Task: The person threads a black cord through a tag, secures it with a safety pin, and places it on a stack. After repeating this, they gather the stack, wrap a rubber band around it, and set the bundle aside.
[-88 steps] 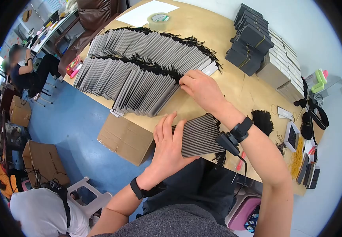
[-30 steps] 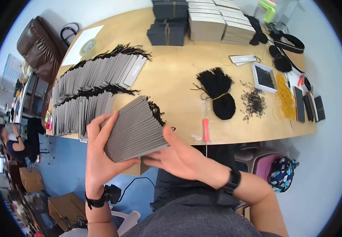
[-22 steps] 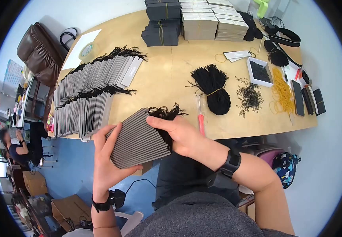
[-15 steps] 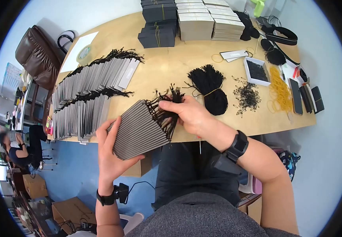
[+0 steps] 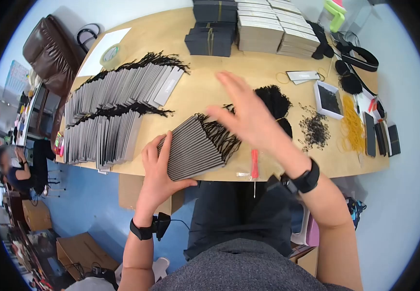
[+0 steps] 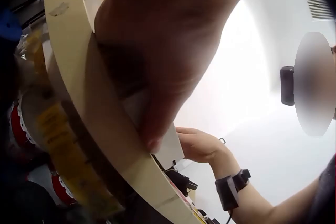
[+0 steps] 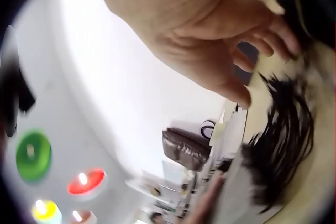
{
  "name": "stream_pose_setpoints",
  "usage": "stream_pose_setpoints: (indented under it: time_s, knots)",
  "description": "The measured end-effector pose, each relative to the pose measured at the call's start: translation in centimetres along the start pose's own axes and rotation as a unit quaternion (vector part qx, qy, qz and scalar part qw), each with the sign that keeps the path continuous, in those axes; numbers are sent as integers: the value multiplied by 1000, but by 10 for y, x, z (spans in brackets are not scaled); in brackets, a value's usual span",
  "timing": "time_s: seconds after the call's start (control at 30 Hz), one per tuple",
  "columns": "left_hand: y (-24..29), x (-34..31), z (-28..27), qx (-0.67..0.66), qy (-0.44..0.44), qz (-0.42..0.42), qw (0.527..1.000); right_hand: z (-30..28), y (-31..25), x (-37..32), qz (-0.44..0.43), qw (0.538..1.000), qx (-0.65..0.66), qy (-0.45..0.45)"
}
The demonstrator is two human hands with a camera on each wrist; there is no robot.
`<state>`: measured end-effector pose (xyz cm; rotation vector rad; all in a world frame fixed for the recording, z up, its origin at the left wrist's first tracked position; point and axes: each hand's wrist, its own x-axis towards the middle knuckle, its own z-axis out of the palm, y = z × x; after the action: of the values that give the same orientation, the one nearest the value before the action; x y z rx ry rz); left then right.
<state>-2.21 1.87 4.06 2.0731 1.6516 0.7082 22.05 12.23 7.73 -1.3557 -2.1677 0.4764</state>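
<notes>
A fanned stack of grey cards (image 5: 190, 153) with black cords (image 5: 222, 138) along its right side lies at the table's front edge. My left hand (image 5: 156, 172) grips the stack from its left side, thumb along the near edge. Above the cords, my right hand (image 5: 248, 114) is raised with fingers spread and holds nothing. In the right wrist view the right hand (image 7: 210, 40) hovers beside the loose cords (image 7: 289, 134). The left wrist view shows the left hand (image 6: 157, 56) close up, its thumb against the cards.
Two rows of corded grey cards (image 5: 103, 140) stand at left. Behind are dark bundles (image 5: 210, 41) and pale stacks (image 5: 258, 36). At right are a black cord bundle (image 5: 274, 102), small clips (image 5: 315, 127), a white box (image 5: 328, 99), yellow bands (image 5: 351, 121) and a red-handled tool (image 5: 254, 164).
My right hand has let go of the black cords and risen away with fingers spread. The left hand and the stack have come to rest at the table edge, where the cords now spread out.
</notes>
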Motion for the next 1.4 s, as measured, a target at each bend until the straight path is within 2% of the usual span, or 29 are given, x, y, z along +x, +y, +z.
stream_pose_setpoints:
  time_s: [0.03,0.07,0.13,0.17,0.23,0.27,0.3,0.37,0.5,0.57,0.7,0.73,0.77,0.8,0.87,1.0,1.07,1.2,1.3,1.37,1.4]
  knots:
    - [1,0,-1,28,-3,16,999,16,-7,-4,-97,989,93,57]
    - [1,0,-2,57,-7,33,998,34,-14,-11,-103,989,95,51]
    - [-3,-3,0,17,2,19,1000,67,-22,-26,-165,981,2,-103]
    - [-6,-4,1,-23,9,12,1000,70,-22,-24,-169,980,5,-105]
    - [-10,-12,7,-27,33,-6,999,70,-17,-15,-112,977,121,-134]
    - [-11,-16,13,-29,56,-6,998,68,-16,-11,-75,967,218,-109]
    - [-7,-18,18,-31,80,-6,996,69,-17,-8,-78,966,218,-115]
    - [2,-18,25,-27,91,-12,995,72,-20,-5,-26,952,267,-148]
    - [2,-19,27,-129,99,-29,986,59,-9,-10,-24,924,332,-188]
    - [7,-16,27,-52,88,-24,994,69,-14,-17,-25,928,326,-180]
    - [5,-18,22,-131,63,-46,988,67,-9,-14,-48,942,289,-165]
    - [4,-17,20,-122,50,-56,990,63,-13,-17,1,939,305,-157]
    - [4,-13,19,-113,41,-63,991,65,-15,-19,-3,939,305,-158]
    - [6,-12,19,-113,44,-65,990,69,-16,-23,-47,966,212,-140]
    - [9,-12,20,-22,57,-21,998,74,-18,-24,-105,987,50,-107]
    - [12,-13,16,53,36,-16,998,57,-28,-24,-136,982,-13,-126]
    - [12,-10,8,153,4,9,988,53,-30,-23,-149,976,-93,-127]
    - [-2,3,1,175,-16,46,983,58,-29,-20,-122,983,-40,-130]
    - [-8,11,0,109,-25,34,993,61,-20,-16,-122,983,-54,-129]
    - [-19,8,-2,114,-23,80,990,57,-13,-16,-127,978,22,-163]
    - [-21,8,-12,119,-21,91,988,42,-17,-17,-95,981,66,-158]
